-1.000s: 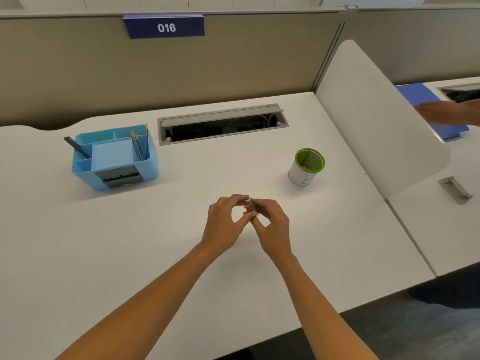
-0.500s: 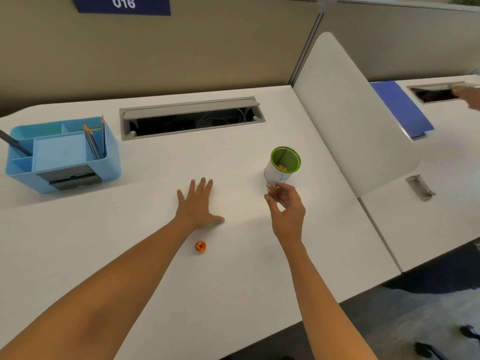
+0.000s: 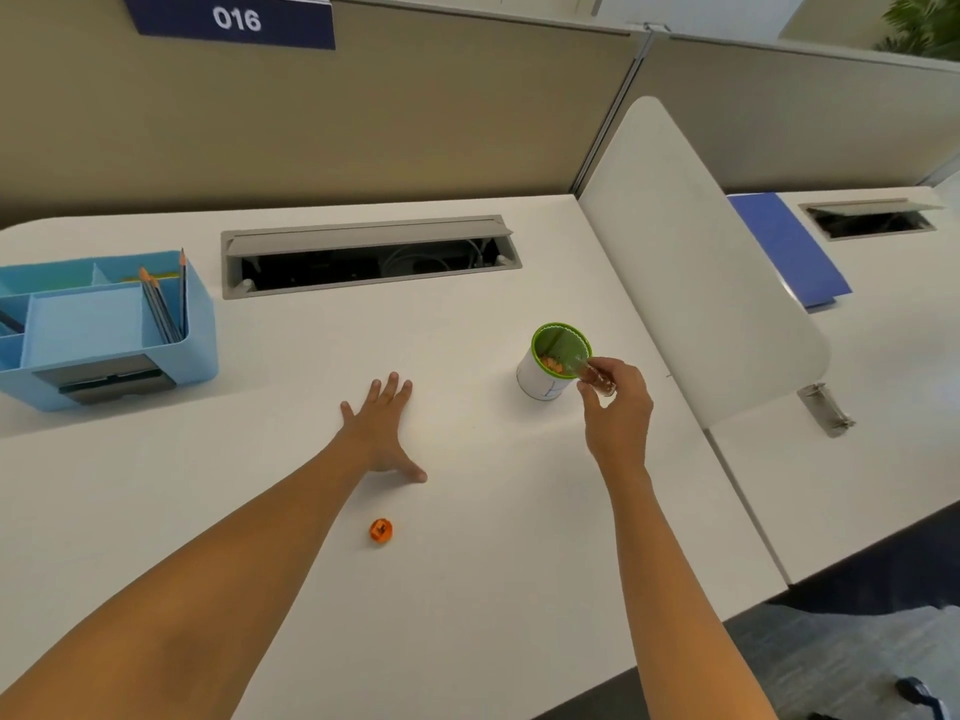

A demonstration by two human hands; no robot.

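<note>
My right hand [image 3: 618, 407] pinches a small clear container [image 3: 595, 376] with brownish shavings inside, tilted toward the mouth of a white cup with a green rim [image 3: 553, 363]. Some orange bits lie inside the cup. My left hand [image 3: 382, 431] rests flat on the white desk [image 3: 467, 589] with its fingers spread, left of the cup. A small orange sharpener piece [image 3: 381, 530] lies on the desk just near of my left hand, touching nothing.
A blue desk organiser [image 3: 104, 330] with pencils stands at the left. An open cable tray [image 3: 369, 257] runs along the back. A white divider panel [image 3: 696, 262] rises right of the cup; beyond it lie a blue folder [image 3: 789, 246] and a metal clip [image 3: 826, 410].
My hands have parted: the left went flat onto the desk, the orange piece was left lying there, and the right carried the clear container to the cup's rim and tilted it.
</note>
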